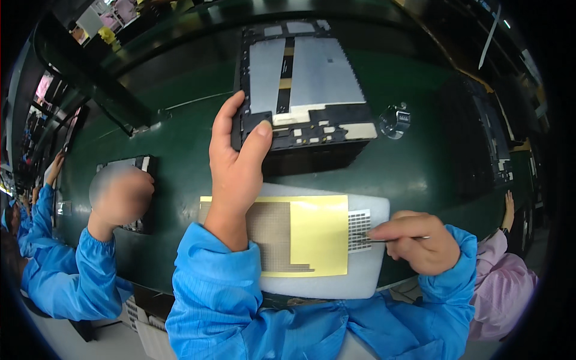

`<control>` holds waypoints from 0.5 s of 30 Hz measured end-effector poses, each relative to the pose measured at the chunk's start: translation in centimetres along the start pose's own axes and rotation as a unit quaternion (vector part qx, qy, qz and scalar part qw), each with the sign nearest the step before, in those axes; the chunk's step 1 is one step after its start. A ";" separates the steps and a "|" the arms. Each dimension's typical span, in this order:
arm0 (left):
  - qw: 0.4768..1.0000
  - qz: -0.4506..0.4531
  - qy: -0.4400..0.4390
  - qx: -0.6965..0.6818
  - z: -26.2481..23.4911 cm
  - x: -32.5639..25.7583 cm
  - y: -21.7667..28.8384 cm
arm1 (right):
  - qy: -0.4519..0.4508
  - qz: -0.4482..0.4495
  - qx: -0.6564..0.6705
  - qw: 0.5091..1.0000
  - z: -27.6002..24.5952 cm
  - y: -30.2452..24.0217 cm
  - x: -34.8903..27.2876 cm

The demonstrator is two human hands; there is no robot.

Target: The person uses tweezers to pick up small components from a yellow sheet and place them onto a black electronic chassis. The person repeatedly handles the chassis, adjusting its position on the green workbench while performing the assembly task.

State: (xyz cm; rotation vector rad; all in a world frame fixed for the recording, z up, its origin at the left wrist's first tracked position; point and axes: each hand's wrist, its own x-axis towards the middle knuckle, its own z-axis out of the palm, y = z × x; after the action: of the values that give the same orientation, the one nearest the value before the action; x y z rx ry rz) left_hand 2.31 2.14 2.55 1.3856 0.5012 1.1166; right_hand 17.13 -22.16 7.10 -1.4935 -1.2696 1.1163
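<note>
My left hand (237,162) grips the near left corner of a stack of black device housings (312,155). Its thumb lies on the top piece, which carries grey panels (327,72) and a dark strip between them, and the fingers run along the left side. In my right hand (423,243) is a pair of thin metal tweezers (399,239), pinched between thumb and fingers. Their tips are over a small white sheet of black stickers (359,223). Beside it lies a yellow sheet (318,234) with rows of small brownish pieces, partly covered by my left forearm. Both sheets rest on a white foam pad (366,273).
A roll of clear tape (396,122) sits right of the stack on the green table (192,129). Further right stand more dark housings (480,138). At left, a co-worker's hand (123,195) is over another black housing (144,165). A person in pink (501,288) is at the right.
</note>
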 end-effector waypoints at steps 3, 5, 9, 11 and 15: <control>1.000 0.004 0.012 0.004 0.1 -0.1 0.1 | 0.018 -0.031 -0.107 0.994 0.9 1.9 0.5; 1.000 0.004 0.014 0.008 0.0 -0.1 0.0 | 0.022 -0.048 -0.132 0.990 1.6 1.6 0.9; 1.000 0.007 0.012 -0.005 0.1 -0.2 -0.3 | 0.091 0.011 0.024 0.996 4.1 1.8 1.7; 1.000 0.011 0.011 -0.013 0.1 -0.2 -0.3 | 0.116 0.042 0.134 0.983 4.7 1.9 1.7; 1.000 0.016 0.011 -0.016 0.2 -0.1 -0.4 | 0.027 0.045 0.114 0.992 5.3 2.7 2.2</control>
State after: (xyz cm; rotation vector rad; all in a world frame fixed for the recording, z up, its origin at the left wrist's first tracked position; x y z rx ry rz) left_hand 2.53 2.03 2.19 1.3584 0.4776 1.1621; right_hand 12.75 -19.93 3.04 -1.4100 -1.0093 1.2264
